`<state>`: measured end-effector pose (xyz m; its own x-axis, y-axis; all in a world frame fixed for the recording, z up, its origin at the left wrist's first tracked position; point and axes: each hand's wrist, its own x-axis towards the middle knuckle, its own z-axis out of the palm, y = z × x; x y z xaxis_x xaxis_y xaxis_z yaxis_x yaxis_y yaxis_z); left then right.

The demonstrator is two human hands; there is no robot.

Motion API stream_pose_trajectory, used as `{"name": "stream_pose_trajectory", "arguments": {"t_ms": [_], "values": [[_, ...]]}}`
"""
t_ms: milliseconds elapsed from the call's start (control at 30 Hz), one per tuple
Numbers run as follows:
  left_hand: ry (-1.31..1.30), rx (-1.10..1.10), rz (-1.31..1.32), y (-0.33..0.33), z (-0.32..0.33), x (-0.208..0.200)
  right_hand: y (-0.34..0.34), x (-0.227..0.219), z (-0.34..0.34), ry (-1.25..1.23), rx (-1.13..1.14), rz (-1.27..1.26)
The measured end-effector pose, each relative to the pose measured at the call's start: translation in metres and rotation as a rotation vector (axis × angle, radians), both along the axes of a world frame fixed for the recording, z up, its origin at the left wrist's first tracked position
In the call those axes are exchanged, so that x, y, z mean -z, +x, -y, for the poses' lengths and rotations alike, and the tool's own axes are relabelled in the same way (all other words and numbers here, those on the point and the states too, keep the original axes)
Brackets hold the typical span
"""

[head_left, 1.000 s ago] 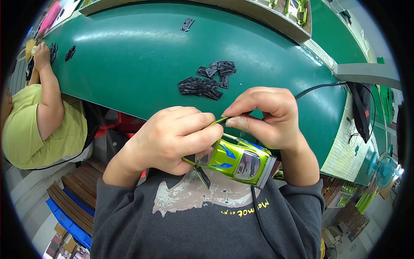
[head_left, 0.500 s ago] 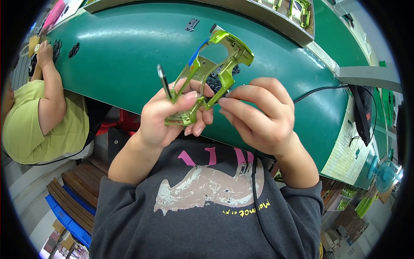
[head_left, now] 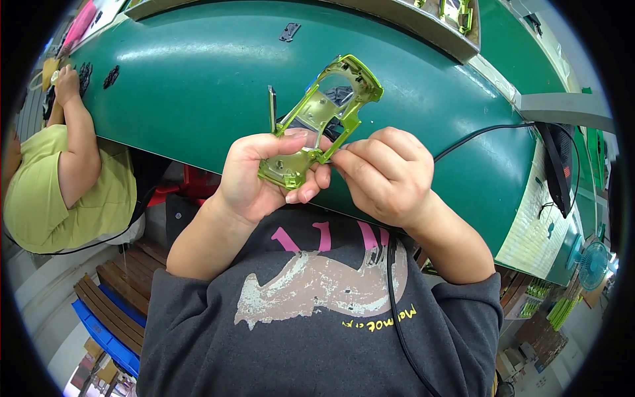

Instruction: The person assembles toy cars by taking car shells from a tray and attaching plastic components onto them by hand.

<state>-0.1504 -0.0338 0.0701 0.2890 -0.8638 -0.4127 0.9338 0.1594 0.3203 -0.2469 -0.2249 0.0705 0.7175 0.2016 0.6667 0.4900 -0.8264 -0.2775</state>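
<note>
My left hand [head_left: 246, 173] grips the lower end of a bright green toy car body shell [head_left: 318, 106], thumb over its edge and fingers beneath. The shell's hollow inside faces up, with window openings showing. From its left side a slim, door-like panel [head_left: 272, 109] sticks out. My right hand [head_left: 389, 173] is closed in a pinch against the shell's right side, near its lower end. Whatever lies between those fingertips is hidden. Dark parts [head_left: 338, 96] show through the shell's openings.
A green table [head_left: 198, 86] spreads ahead, with a small black part [head_left: 289, 32] lying on it. Along the far edge stands a tray [head_left: 397, 38] holding green shells. A black cable [head_left: 479, 135] runs at right. At left sits a co-worker [head_left: 73, 165], a hand near black parts [head_left: 111, 77].
The shell has tilted, turning its inside more toward me, and the side panel now stands more upright. My right hand has shifted slightly left, still pinched at the shell's side.
</note>
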Motion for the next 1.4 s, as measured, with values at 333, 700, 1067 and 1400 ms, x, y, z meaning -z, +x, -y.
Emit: {"name": "stream_pose_trajectory", "arguments": {"t_ms": [333,700,1067,1400], "values": [[-0.039,-0.049,0.045,0.004,-0.012,0.0,0.013,-0.017,0.009,0.346,0.016,-0.224],[0.025,-0.045,1.821,-0.01,-0.009,-0.02,0.006,-0.022,0.03,0.915,-0.269,-0.805],[0.052,-0.134,2.036,-0.013,-0.011,-0.012,0.008,-0.025,0.026,0.52,-0.356,-0.502],[0.012,-0.107,2.124,-0.01,-0.012,-0.019,0.003,-0.017,0.011,0.508,-0.255,-0.342]]}}
